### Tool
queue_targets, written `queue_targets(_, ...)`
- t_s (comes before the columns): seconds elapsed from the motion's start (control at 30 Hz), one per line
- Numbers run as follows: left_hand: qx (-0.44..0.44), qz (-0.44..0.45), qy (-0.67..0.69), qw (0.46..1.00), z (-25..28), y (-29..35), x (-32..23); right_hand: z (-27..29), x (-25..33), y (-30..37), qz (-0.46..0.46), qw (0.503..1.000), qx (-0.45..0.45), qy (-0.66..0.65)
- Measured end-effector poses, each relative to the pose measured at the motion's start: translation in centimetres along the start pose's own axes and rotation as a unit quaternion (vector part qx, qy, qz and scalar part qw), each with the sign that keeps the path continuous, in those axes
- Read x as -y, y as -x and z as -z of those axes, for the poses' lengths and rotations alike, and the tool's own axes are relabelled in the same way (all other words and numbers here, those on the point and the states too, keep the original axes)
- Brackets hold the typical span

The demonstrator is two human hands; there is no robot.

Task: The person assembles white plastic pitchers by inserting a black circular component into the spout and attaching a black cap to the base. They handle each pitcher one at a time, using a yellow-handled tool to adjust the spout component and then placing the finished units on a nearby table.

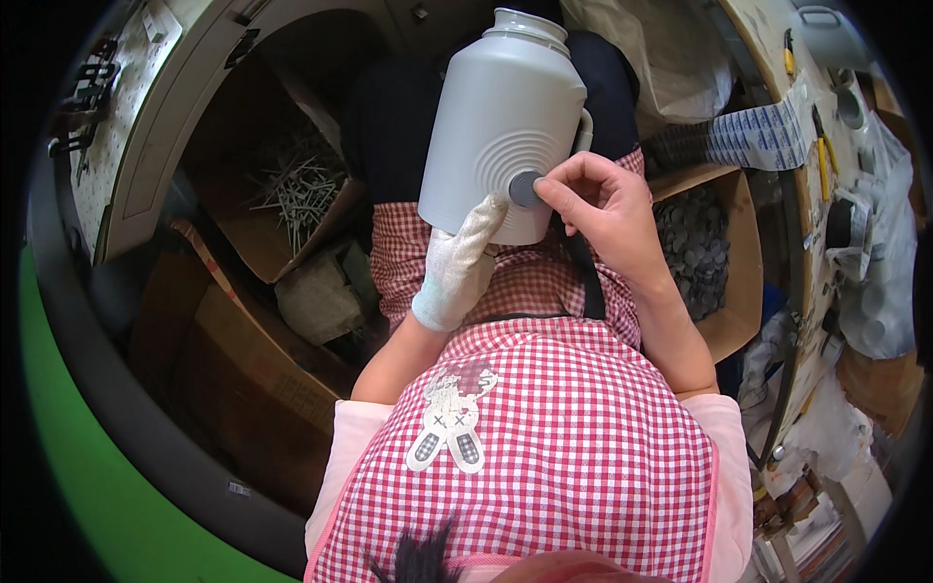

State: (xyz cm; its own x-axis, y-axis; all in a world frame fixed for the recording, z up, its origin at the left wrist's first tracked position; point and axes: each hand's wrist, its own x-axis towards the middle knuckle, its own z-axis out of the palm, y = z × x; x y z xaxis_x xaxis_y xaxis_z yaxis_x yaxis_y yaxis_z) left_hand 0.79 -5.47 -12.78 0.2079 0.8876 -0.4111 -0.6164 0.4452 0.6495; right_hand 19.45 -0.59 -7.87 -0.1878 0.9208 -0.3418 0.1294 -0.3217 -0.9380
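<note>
A pale grey plastic jug (pixel 501 107) with a wide neck, a side handle and ringed ridges lies over my lap, its neck pointing away from me. My left hand (pixel 455 272), in a white glove, is closed on its near end, supporting it from below and the left. Bare, my right hand (pixel 614 209) pinches the right edge of a dark grey disc (pixel 525 188) between thumb and forefinger. The disc rests against the jug's ridged face, close to the gloved fingertips. Whether it is stuck there cannot be seen.
At my right stands a cardboard box (pixel 741 282) holding many grey discs (pixel 692 243). Left of my legs, another box holds thin pale rods (pixel 301 185). A printed silver-blue strip (pixel 748 138) and yellow-handled pliers (pixel 824 155) lie along the right-hand bench (pixel 792 102).
</note>
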Motion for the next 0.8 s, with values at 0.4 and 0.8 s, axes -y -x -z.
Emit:
queue_targets(0.4,-0.05,-0.09,-0.15,0.983,-1.7,-0.2,-0.6,0.7,-0.1,-0.6,-0.085,0.995,0.045,0.0)
queue_targets(0.8,0.013,-0.29,-0.421,0.86,1.6,-1.4,-0.8,-1.6,-4.0,-4.8,0.082,0.979,-0.111,0.147)
